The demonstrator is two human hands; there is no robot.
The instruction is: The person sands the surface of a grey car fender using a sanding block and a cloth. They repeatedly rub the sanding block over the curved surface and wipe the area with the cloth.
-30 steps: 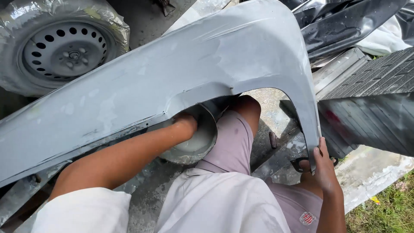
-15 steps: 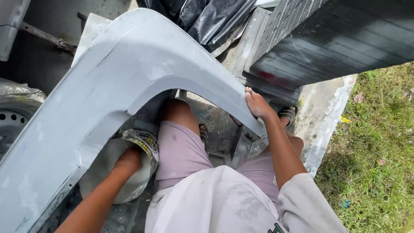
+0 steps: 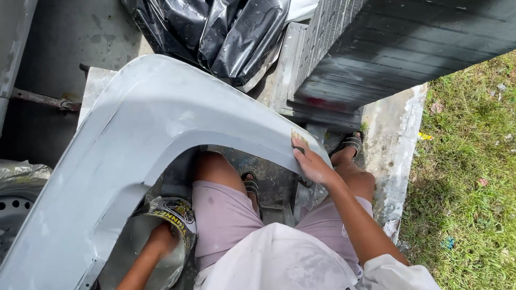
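Note:
A grey primed car fender (image 3: 134, 139) arches over my knees. My right hand (image 3: 312, 164) presses a small piece of sandpaper (image 3: 299, 140) against the fender's lower right edge, fingers flat on it. My left hand (image 3: 161, 239) reaches down into a round metal tin (image 3: 172, 215) under the wheel arch; its fingers are hidden inside the tin, so what they grip cannot be seen. I sit with my legs in pink shorts under the arch, sandals on my feet.
Black plastic sheeting (image 3: 220, 32) lies behind the fender. A dark ribbed panel (image 3: 408, 48) rests at upper right. A wrapped wheel (image 3: 13, 204) sits at the left edge. A concrete ledge (image 3: 398, 139) borders grass (image 3: 473, 177) on the right.
My view has swung right and closer. My right hand has slid along the fender's edge with the sandpaper. My left hand stays in the tin.

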